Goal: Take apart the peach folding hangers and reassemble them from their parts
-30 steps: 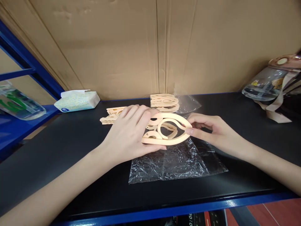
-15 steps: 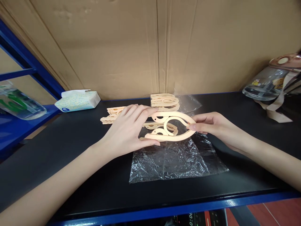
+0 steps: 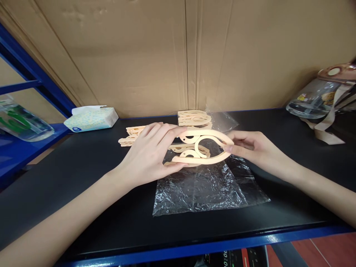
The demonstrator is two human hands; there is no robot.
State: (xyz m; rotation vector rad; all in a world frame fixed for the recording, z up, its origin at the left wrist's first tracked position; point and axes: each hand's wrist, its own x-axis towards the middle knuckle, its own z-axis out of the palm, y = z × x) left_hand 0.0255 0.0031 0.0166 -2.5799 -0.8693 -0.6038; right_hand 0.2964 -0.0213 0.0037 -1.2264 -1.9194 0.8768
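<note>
A cream plastic folding clothes hanger [image 3: 214, 160], folded, is held between both my hands just above a clear plastic bag [image 3: 200, 193]. My left hand [image 3: 152, 154] wraps over its left end, thumb along the lower arm and fingers across the upper one. At the rounded right end, my right hand [image 3: 247, 144] pinches the rim between thumb and fingers. Behind and below it, another cream hanger [image 3: 178, 147] shows in part. A stack of folded hangers [image 3: 194, 118] lies farther back, and more cream hangers [image 3: 130, 135] lie left of it, partly covered by my left hand.
On the black tabletop [image 3: 97, 207] stand a tissue pack [image 3: 91, 118] at the back left and a clear bottle [image 3: 314, 96] with a strap at the right. Another bottle [image 3: 25, 120] is on the blue shelf at left. A cardboard wall [image 3: 133, 55] closes the back.
The held hanger has tilted slightly, its lower arm rising a little. My right hand has shifted slightly right with its grip kept; my left hand is nearly still.
</note>
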